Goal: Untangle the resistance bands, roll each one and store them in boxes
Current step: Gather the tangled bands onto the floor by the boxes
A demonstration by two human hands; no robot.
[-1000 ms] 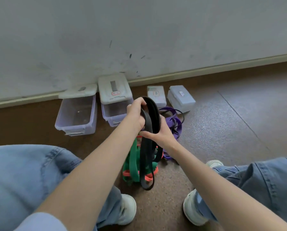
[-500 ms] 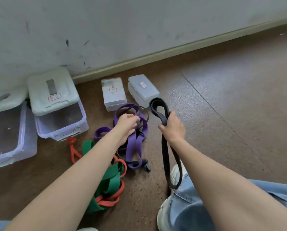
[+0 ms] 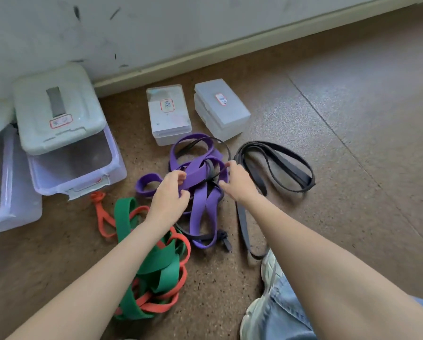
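Brown speckled floor point(image 3: 352, 148), crossed by a thin seam running from 12 toward 4 o'clock. Scuffed grey wall point(image 3: 181, 25) along the top, met by a pale skirting point(image 3: 230, 47). At 5 o'clock, a white shoe point(image 3: 257, 312) under a blue denim trouser leg point(image 3: 286, 317).

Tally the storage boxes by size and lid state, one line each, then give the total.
Large boxes, lid slid partly open: 2
Small boxes, lid closed: 2
Total: 4
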